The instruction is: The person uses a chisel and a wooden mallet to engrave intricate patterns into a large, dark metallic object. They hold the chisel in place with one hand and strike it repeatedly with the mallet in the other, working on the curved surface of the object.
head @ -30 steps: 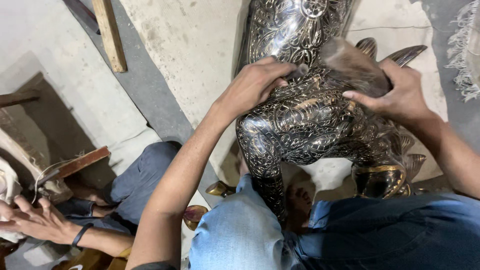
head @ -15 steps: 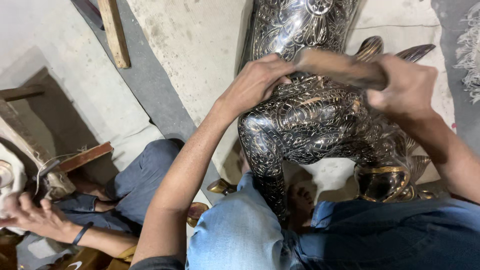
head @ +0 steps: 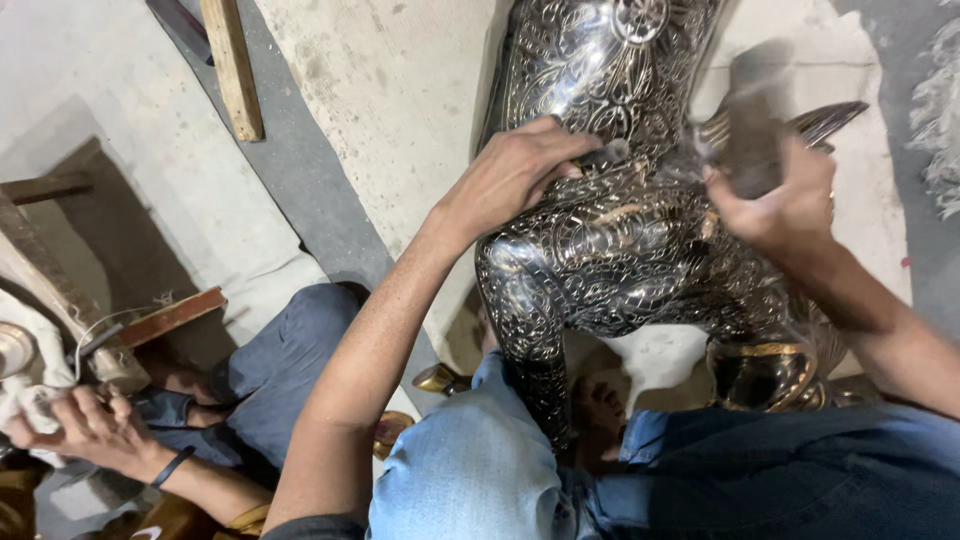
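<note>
A large dark metal animal figure (head: 620, 270), covered in fine embossed scrollwork, stands between my knees. My left hand (head: 515, 175) rests on its back and pinches a small metal punch (head: 606, 155) against the surface. My right hand (head: 775, 205) grips a mallet (head: 750, 125), which is blurred by motion and raised just right of the punch. My jeans-clad legs (head: 470, 470) sit below the figure.
Another person sits at the lower left, their hand (head: 85, 425) with a dark wristband on a white cloth-wrapped object. A wooden plank (head: 232, 65) lies on the concrete floor at the top left. A reddish wood strip (head: 170, 315) lies by that person's knee.
My right hand has swung the mallet down toward the punch and lifted it again. My left hand has stayed on the figure's back.
</note>
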The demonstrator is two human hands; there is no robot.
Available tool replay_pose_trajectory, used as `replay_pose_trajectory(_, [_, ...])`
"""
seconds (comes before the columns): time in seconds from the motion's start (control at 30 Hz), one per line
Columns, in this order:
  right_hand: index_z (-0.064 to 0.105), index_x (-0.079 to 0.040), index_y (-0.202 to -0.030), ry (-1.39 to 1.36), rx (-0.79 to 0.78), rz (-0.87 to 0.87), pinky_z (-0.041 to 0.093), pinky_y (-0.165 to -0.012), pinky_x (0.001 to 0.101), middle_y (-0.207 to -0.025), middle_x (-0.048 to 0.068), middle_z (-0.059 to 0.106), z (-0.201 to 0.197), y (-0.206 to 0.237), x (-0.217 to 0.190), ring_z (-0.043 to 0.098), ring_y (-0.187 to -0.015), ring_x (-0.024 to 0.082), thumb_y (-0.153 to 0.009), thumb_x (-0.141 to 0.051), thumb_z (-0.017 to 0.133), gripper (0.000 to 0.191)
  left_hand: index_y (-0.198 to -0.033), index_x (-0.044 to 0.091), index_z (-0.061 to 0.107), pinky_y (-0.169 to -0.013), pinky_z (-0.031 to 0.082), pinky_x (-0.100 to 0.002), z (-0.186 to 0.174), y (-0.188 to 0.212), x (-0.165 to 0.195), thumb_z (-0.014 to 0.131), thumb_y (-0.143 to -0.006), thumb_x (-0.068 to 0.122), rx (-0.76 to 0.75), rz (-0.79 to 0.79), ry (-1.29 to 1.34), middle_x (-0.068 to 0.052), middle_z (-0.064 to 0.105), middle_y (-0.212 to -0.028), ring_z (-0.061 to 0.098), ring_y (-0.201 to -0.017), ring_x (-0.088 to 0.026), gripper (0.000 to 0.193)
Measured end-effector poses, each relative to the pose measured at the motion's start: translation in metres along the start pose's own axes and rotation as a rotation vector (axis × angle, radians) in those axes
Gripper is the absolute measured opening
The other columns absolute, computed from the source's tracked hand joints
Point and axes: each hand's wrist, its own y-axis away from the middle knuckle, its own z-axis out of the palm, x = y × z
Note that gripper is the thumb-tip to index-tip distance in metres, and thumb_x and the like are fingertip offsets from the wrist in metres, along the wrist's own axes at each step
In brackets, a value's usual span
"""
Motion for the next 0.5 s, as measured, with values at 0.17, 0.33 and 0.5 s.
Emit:
replay_pose_trajectory(0.17, [0.063, 0.007, -0.116, -0.042, -0.080, 0.108, 0.059, -0.056, 0.0325, -0.091, 0.010, 0.069, 0.000, 0.000, -0.010, 0.067, -0.067, 0.016, -0.099, -0.018, 0.066, 0.030, -0.133, 0.008, 0.067, -0.070, 0.056, -0.032, 0.001, 0.001, 0.002, 0.062, -0.100, 0.008, -0.036, -0.072, 0.027, -0.008, 0.074, -0.103, 0.062, -0.084, -0.015, 0.034])
replay_pose_trajectory(0.33, [0.066, 0.005, -0.120, 0.149, -0.076, 0.112, 0.058, -0.052, 0.0332, -0.088, 0.013, 0.070, 0.000, -0.007, -0.018, 0.066, -0.067, 0.017, -0.097, -0.021, 0.067, 0.035, -0.133, 0.009, 0.066, -0.072, 0.056, -0.030, 0.002, 0.000, -0.001, 0.061, -0.099, 0.006, -0.007, -0.015, 0.011, -0.005, 0.074, -0.103, 0.061, -0.084, -0.014, 0.034])
replay_pose_trajectory(0.5, [0.071, -0.001, -0.117, 0.503, -0.177, 0.094, 0.053, -0.049, 0.0388, -0.080, 0.011, 0.072, 0.000, -0.008, -0.016, 0.066, -0.060, 0.020, -0.094, -0.016, 0.067, 0.028, -0.130, 0.008, 0.066, -0.073, 0.058, -0.028, 0.001, 0.002, -0.002, 0.066, -0.102, 0.012, 0.024, 0.012, 0.018, -0.006, 0.072, -0.102, 0.061, -0.085, -0.013, 0.028])
